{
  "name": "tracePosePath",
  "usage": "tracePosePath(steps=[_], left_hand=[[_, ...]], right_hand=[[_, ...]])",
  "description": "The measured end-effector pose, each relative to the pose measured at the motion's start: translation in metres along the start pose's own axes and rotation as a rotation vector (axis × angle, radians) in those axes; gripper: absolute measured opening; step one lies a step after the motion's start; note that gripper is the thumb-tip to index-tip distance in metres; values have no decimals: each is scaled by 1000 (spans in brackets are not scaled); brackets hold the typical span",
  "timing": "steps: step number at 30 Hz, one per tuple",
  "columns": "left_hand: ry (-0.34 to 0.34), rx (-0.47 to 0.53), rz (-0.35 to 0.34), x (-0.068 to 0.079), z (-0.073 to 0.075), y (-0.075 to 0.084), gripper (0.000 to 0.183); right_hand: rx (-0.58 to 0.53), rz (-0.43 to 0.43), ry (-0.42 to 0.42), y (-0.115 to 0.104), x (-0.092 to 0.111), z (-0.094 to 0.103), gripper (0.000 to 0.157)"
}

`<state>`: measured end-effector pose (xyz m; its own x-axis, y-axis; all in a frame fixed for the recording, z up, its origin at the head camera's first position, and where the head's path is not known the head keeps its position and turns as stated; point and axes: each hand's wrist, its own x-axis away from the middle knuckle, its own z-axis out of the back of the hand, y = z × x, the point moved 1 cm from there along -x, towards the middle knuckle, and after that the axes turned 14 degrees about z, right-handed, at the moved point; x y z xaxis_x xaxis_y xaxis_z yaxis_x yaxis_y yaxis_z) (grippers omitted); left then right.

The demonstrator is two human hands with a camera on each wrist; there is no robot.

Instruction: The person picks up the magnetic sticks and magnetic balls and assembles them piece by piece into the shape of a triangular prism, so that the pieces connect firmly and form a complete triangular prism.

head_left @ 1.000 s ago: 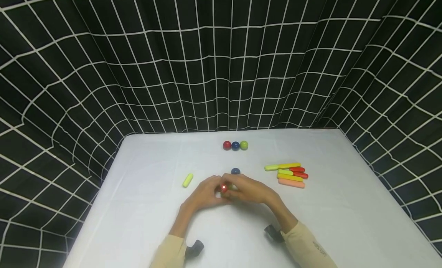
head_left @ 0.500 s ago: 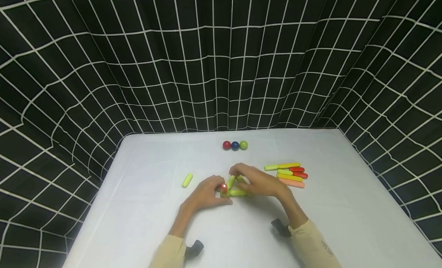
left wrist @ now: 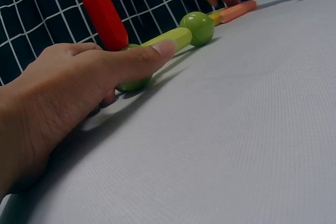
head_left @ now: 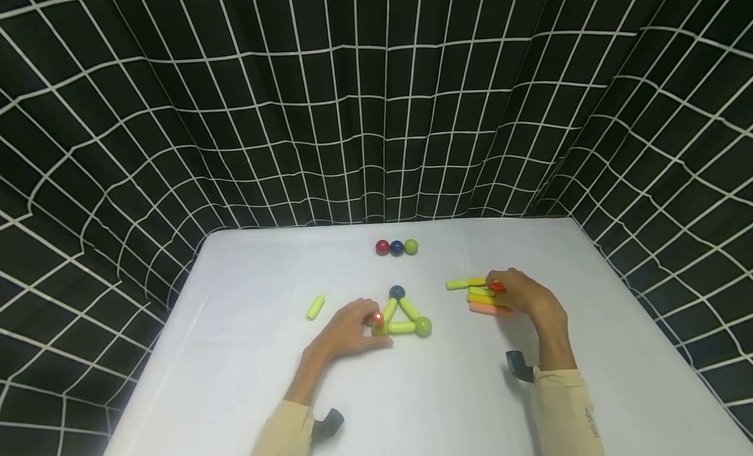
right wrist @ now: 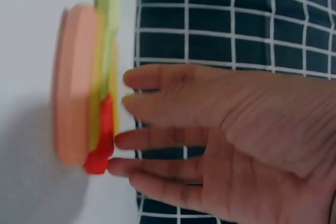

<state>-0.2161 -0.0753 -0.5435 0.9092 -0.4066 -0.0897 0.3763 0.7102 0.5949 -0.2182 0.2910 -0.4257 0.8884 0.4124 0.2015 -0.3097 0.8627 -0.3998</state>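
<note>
A flat triangle of light-green sticks [head_left: 402, 327] joins a blue ball [head_left: 397, 292], a green ball [head_left: 423, 326] on the right and another green ball [left wrist: 134, 83] on the left. A red stick [left wrist: 105, 17] stands up from that left ball. My left hand [head_left: 348, 330] grips the left ball, thumb in front and fingers behind it, partly hiding it. At the pile on the right, my right hand [head_left: 525, 296] reaches down with fingers extended. Its fingertips are right at a red stick [right wrist: 106, 127], beside an orange stick [right wrist: 76, 85].
Red [head_left: 382, 247], blue [head_left: 397, 248] and green [head_left: 411, 247] balls sit in a row at the back. A lone light-green stick [head_left: 316, 308] lies left of my left hand. The pile also has yellow sticks [head_left: 481, 298]. A dark grid curtain [head_left: 376, 116] surrounds the white table [head_left: 235, 351].
My right hand has left the triangle and moved right to the stick pile, uncovering the triangle. My left hand has stayed at the left ball with the upright red stick.
</note>
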Motion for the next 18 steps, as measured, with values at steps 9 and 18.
tracePosePath(steps=[9,18], left_hand=[[1,-8,-8,0,0,0,38],[-15,0,4,-1,-1,-2,38]], right_hand=[[3,-95,-63,25,2,-7,31],[-9,-73,-48,38,1,-12,32]])
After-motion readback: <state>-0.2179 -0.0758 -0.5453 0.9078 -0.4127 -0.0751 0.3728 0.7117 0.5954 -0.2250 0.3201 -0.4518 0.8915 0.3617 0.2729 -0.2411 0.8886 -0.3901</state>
